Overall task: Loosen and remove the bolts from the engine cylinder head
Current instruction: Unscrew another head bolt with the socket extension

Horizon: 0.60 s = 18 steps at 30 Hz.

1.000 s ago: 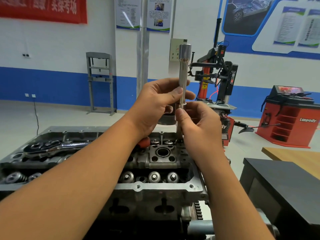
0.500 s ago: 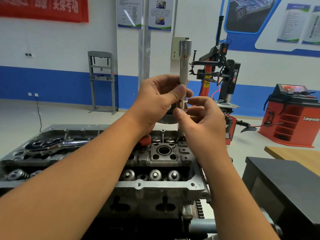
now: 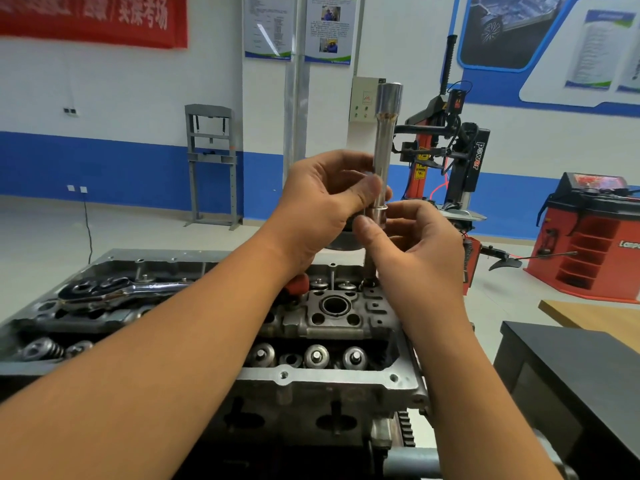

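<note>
The engine cylinder head (image 3: pixel 332 320) lies in front of me, grey and open on top. A long chrome socket extension (image 3: pixel 383 147) stands upright over its far right corner. My left hand (image 3: pixel 322 209) pinches the shaft between thumb and fingers. My right hand (image 3: pixel 415 244) pinches the collar just below. Under the collar a darker shank (image 3: pixel 370 268), possibly a bolt, runs down to a hole in the head. What it is cannot be made out. A chrome ratchet wrench (image 3: pixel 114 292) with a red grip end (image 3: pixel 297 284) lies across the head on the left.
A dark bench top (image 3: pixel 571 368) and a wooden table (image 3: pixel 595 315) stand to the right. A red tyre changer (image 3: pixel 446 161) and a red cabinet (image 3: pixel 588 237) are behind. A grey press frame (image 3: pixel 211 164) stands by the blue-striped wall.
Both hands and the upright extension sit slightly higher in the frame than a second ago. The right fingers have shifted around the collar. The ratchet has not moved.
</note>
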{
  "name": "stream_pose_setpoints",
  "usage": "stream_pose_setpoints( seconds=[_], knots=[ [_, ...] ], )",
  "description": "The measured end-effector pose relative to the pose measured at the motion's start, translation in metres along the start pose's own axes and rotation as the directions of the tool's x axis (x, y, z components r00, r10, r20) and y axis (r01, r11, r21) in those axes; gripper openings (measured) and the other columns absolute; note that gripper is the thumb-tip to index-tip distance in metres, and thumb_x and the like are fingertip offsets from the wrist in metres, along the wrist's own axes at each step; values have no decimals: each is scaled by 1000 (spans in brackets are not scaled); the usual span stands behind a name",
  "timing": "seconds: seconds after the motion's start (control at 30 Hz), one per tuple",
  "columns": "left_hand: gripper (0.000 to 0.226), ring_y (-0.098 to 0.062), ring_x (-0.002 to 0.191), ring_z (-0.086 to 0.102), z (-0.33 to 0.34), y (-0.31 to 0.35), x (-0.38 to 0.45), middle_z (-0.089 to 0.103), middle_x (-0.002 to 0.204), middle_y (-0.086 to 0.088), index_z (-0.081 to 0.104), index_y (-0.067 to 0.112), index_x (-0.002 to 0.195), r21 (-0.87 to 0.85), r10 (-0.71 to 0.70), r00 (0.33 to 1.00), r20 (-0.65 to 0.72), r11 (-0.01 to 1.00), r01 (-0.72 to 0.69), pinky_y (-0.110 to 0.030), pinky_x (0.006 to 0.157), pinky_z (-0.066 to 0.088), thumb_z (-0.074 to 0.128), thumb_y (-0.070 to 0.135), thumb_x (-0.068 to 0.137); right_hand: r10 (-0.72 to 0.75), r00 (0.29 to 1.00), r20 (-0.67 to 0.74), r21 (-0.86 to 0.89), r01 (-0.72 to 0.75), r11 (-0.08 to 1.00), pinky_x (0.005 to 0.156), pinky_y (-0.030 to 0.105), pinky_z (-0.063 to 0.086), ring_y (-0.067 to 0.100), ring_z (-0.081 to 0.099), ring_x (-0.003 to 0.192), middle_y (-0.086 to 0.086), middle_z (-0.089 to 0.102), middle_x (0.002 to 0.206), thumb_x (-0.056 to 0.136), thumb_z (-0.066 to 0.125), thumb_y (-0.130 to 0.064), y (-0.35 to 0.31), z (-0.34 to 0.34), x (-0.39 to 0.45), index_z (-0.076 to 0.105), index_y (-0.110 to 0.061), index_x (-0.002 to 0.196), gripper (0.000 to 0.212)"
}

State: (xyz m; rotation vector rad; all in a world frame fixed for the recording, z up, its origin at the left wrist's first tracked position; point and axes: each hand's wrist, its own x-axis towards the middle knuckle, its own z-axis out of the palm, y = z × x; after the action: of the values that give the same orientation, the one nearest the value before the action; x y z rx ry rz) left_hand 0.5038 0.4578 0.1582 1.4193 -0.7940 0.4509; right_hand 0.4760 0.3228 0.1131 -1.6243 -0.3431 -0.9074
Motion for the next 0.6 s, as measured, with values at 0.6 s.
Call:
stream_pose_setpoints(
  seconds=[0.6],
  knots=[
    [20, -5, 71, 71, 4, -1, -1, 76, 97, -16, 69, -3, 117, 22, 19, 999, -37, 1000, -18, -14, 60, 52, 63, 7, 101, 34, 999, 26, -64, -33, 997, 68, 37, 59, 11, 68, 70, -9, 72, 77, 97, 73, -32, 1, 1, 2, 73, -25, 92, 8]
  ],
)
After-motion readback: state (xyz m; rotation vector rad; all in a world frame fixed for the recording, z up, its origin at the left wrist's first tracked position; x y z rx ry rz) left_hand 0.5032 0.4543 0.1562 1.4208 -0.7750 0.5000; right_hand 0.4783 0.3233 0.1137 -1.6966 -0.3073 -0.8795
